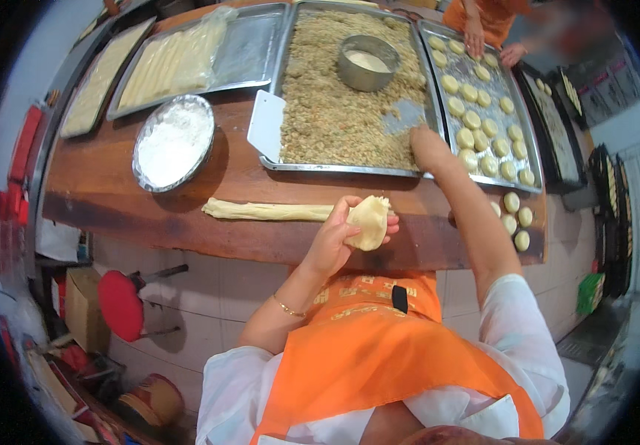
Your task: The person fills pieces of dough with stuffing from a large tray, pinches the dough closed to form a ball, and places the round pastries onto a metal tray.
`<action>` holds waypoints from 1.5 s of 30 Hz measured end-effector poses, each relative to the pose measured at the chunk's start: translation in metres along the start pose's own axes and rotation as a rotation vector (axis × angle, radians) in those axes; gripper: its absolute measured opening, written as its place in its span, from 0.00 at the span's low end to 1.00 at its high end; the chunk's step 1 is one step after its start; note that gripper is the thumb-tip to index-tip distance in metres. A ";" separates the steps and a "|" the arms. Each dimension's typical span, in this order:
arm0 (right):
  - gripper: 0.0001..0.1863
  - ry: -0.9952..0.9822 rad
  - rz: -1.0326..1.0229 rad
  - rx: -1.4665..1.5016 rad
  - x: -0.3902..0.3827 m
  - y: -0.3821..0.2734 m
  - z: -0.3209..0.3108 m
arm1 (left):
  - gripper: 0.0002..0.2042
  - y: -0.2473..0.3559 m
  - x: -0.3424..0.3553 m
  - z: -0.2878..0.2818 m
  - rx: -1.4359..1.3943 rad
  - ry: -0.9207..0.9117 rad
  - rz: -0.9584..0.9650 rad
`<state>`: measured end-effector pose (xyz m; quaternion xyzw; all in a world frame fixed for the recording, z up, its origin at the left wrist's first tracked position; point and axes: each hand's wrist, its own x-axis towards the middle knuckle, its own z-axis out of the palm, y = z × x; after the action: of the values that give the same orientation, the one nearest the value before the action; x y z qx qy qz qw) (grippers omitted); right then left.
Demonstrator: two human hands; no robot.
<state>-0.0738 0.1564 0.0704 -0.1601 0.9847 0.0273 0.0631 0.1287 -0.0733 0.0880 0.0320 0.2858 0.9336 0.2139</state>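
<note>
My left hand holds a flattened piece of dough over the table's front edge, thumb on its face and fingers behind it. Behind that hand a long rope of dough lies on the wood. My right hand is at the near right corner of a large metal tray spread with crumbly brown filling. Its fingers are curled down, and whatever they hold is hidden. A round metal tin with pale powder sits on the filling, and a white scraper leans at the tray's left edge.
Left stands a foil-lined bowl of flour, with a tray of plastic-covered dough strips behind. Right, a tray bears several dough rounds; more rounds lie on the table. Another person's hand reaches in there. A red stool stands below.
</note>
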 end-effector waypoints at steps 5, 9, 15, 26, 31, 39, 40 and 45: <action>0.22 0.087 -0.244 0.390 0.008 -0.043 -0.020 | 0.20 0.005 -0.013 -0.017 -0.029 0.019 0.039; 0.28 0.219 -0.247 0.327 0.015 -0.054 -0.026 | 0.21 0.012 -0.018 -0.023 -0.034 0.037 0.046; 0.33 -0.057 -0.268 0.006 0.010 -0.108 -0.044 | 0.21 0.013 -0.016 -0.031 -0.074 0.076 0.053; 0.20 0.200 -0.033 0.496 0.061 -0.061 0.011 | 0.24 0.009 -0.006 -0.022 -0.112 0.093 0.023; 0.22 0.108 0.207 1.543 0.058 -0.049 0.003 | 0.25 0.001 0.004 -0.022 -0.192 0.127 0.002; 0.23 0.264 0.040 1.381 0.044 -0.042 -0.001 | 0.25 -0.008 0.017 -0.013 -0.229 0.162 -0.010; 0.24 0.278 0.027 1.349 0.045 -0.038 0.003 | 0.24 -0.010 0.018 -0.013 -0.235 0.163 -0.013; 0.23 0.126 0.139 1.494 0.040 -0.026 0.001 | 0.24 -0.019 0.020 -0.013 -0.255 0.177 0.015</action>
<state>-0.1026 0.1198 0.0628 -0.0133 0.7507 -0.6534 0.0968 0.1152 -0.0581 0.0654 -0.0756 0.1824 0.9630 0.1834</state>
